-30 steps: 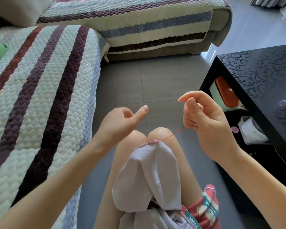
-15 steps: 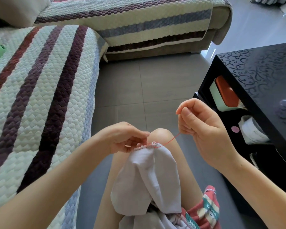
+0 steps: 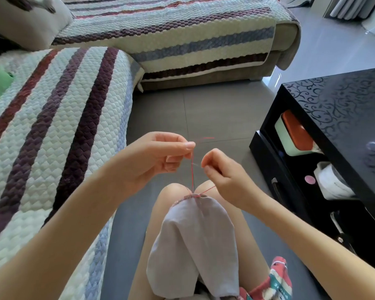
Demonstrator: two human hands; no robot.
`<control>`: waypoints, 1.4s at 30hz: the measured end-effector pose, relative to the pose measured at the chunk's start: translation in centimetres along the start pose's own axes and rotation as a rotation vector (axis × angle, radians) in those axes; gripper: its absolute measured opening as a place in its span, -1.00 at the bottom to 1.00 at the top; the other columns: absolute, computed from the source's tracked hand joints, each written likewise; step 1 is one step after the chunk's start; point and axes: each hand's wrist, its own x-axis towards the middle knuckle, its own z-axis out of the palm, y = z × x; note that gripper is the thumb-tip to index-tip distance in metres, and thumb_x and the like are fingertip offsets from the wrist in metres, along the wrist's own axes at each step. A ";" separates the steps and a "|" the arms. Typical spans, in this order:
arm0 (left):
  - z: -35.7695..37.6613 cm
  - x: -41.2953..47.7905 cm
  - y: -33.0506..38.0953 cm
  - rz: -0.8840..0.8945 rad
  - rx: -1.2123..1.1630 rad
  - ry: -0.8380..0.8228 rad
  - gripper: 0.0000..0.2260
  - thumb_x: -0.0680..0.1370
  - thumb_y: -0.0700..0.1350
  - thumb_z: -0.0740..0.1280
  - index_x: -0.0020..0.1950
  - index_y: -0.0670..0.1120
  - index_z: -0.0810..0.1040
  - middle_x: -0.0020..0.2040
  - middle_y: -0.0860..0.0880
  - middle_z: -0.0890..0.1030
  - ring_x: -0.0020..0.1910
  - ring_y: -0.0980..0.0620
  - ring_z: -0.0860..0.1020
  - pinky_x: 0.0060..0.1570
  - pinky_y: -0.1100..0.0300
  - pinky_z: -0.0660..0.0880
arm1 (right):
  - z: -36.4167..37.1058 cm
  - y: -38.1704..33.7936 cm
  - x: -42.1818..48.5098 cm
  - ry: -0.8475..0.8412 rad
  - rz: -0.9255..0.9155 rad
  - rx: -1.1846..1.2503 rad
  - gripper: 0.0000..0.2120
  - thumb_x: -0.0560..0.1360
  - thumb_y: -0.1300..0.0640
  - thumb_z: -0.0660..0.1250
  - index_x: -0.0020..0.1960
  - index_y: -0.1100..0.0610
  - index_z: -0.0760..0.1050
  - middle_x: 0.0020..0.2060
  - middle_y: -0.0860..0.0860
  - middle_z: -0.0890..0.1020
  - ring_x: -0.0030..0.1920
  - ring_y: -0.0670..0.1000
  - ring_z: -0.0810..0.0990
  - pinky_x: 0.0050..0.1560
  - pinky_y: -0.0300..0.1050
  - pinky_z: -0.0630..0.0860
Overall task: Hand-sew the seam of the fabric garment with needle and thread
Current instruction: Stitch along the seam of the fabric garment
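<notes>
The pale lilac garment (image 3: 195,234) lies draped over the knees with its stitched seam (image 3: 192,195) at the far edge. From there the red thread (image 3: 192,172) rises to the left hand (image 3: 156,156), which pinches it between thumb and forefinger, and a loose tail sticks out to the right of the fingertips. The right hand (image 3: 222,176) is closed in a pinch just to the right, seemingly on the needle (image 3: 197,165), though that shows only as a faint thin line; a second strand runs from the seam up to this hand. The main risk, I judge, is a tangle: the two strands sit close together above the seam, so a pull by the right hand while the left holds slack may knot a loop or pucker the seam, and a hard tug could snap the thread or draw it out of the eye. Half a second ago the left hand was down at the seam edge and the right hand was farther right with the thread taut; now the left hand is raised with the thread in its fingers and the two hands are near each other
</notes>
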 end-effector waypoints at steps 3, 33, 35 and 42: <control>-0.2 -0.1 0.3 0.010 0.028 -0.001 -0.81 0.41 -0.06 0.37 -0.40 -0.05 0.59 -0.45 0.02 0.29 -0.47 0.14 0.26 -0.43 0.38 0.26 | 0.7 -1.1 -0.4 -0.132 -0.050 0.131 -0.94 0.49 0.14 0.17 -0.16 0.03 0.37 -0.36 -0.14 0.40 -0.30 -0.11 0.33 -0.22 -0.19 0.32; 2.4 -1.9 -7.0 -0.193 0.155 0.018 -0.81 0.26 0.00 0.56 -0.28 -0.09 0.69 -0.28 -0.04 0.66 -0.24 0.07 0.58 -0.11 0.15 0.49 | -10.1 1.1 2.3 0.201 0.178 0.941 -0.84 0.57 0.23 0.16 -0.15 0.07 0.43 -0.50 -0.07 0.26 -0.49 -0.11 0.17 -0.49 -0.28 0.14; 2.2 -2.2 -7.0 -0.210 0.144 0.019 -0.86 0.32 -0.07 0.56 -0.28 -0.11 0.69 -0.31 -0.03 0.65 -0.27 0.09 0.58 -0.17 0.21 0.50 | -10.9 3.5 3.8 0.380 0.165 0.559 -0.75 0.59 0.28 0.14 -0.20 0.05 0.43 -0.53 -0.11 0.26 -0.51 -0.11 0.15 -0.48 -0.26 0.10; 2.1 -2.6 -6.6 -0.209 0.091 0.024 -0.86 0.38 -0.14 0.55 -0.25 -0.19 0.68 -0.30 -0.08 0.65 -0.28 0.07 0.59 -0.24 0.28 0.51 | -7.7 3.7 3.3 0.079 0.098 -0.102 -0.92 0.53 0.17 0.35 -0.04 0.05 0.61 -0.27 0.04 0.59 -0.23 -0.05 0.51 -0.16 -0.20 0.39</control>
